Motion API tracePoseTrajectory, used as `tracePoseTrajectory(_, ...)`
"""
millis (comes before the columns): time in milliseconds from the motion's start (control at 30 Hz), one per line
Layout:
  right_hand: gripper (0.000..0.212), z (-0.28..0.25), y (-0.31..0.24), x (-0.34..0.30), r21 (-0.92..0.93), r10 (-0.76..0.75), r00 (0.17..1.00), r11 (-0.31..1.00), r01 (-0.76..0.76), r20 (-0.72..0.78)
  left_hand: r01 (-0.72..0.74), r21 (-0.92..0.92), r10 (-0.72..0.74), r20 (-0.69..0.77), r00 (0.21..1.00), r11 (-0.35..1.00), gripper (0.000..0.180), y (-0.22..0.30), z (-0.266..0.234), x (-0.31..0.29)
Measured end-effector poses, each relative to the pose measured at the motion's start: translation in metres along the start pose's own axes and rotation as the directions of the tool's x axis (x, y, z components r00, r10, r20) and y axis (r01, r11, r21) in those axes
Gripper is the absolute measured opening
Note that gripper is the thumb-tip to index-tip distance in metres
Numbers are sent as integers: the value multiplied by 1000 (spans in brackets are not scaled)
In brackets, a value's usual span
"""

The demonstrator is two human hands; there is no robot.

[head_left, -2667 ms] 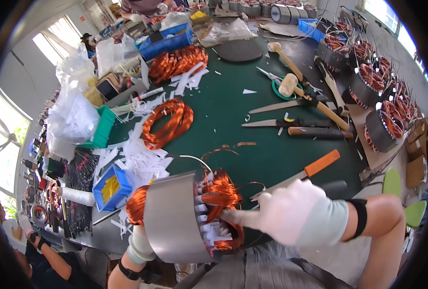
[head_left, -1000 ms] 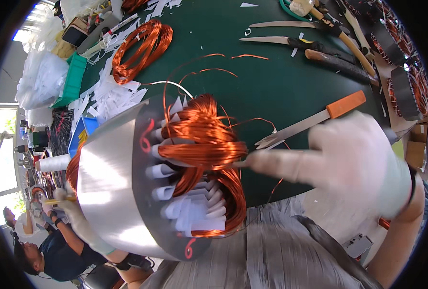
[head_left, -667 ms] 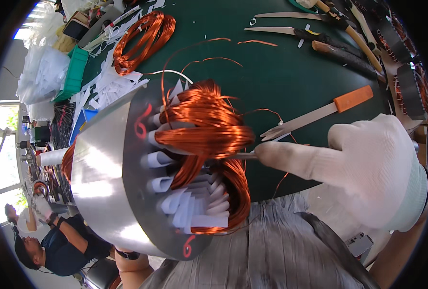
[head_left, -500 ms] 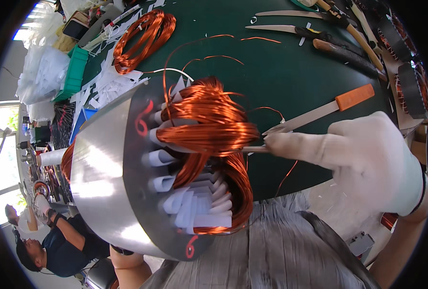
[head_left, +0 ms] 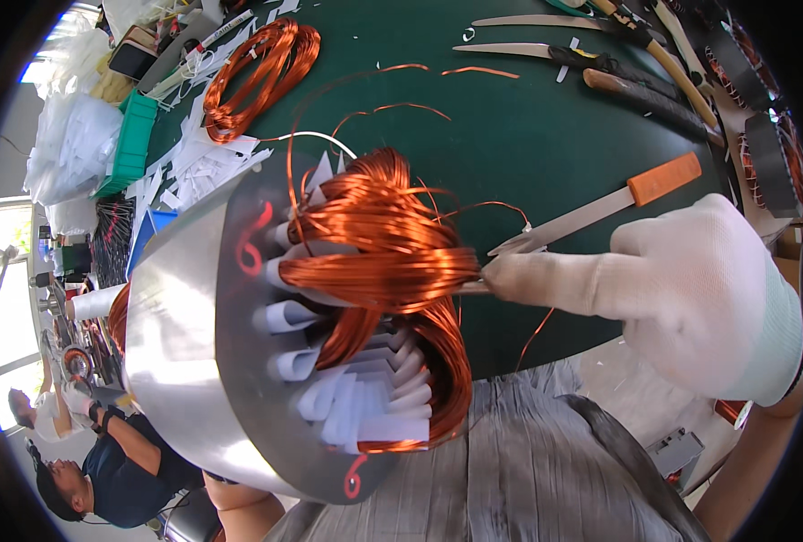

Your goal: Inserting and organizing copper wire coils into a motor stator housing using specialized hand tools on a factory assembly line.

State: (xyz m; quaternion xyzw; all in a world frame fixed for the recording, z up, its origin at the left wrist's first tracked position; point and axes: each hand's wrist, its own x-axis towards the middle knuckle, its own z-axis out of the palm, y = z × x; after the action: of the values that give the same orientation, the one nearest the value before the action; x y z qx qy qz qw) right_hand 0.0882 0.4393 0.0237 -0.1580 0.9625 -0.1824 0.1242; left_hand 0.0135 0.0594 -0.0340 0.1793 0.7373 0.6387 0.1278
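A metal motor stator (head_left: 176,334) lies on its side in front of me, with red marks on its dark end face. Copper wire coils (head_left: 379,239) bulge from its slots, and white slot liners (head_left: 365,402) stick out below them. My right hand (head_left: 690,289), in a white glove, is closed with its fingers toward the coils. From its fingertips a thin stick-like tool (head_left: 472,288) runs to the coil bundle; its far end is hidden in the wire. My left forearm (head_left: 246,510) goes behind the stator, which hides my left hand.
On the green table (head_left: 501,135) lie a loose copper coil (head_left: 261,77), paper strips (head_left: 207,163), an orange-handled blade (head_left: 591,212) and several long tools (head_left: 618,72). A green bin (head_left: 134,144) stands at left. Two people (head_left: 121,461) work beyond the stator.
The stator and its coils have shifted slightly left and tilted a little. My right hand has followed slightly left, its fingertips still at the coil bundle.
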Motion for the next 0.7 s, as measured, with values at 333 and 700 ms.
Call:
tracePoseTrajectory(333,61,40,17,9,-58,-197,958,980,189,-208,234,-122,-191,286,939,965,36,-19,28,13)
tracePoseTrajectory(700,37,14,-43,16,-406,-178,964,910,86,-195,64,-127,-10,383,924,990,32,-22,21,34)
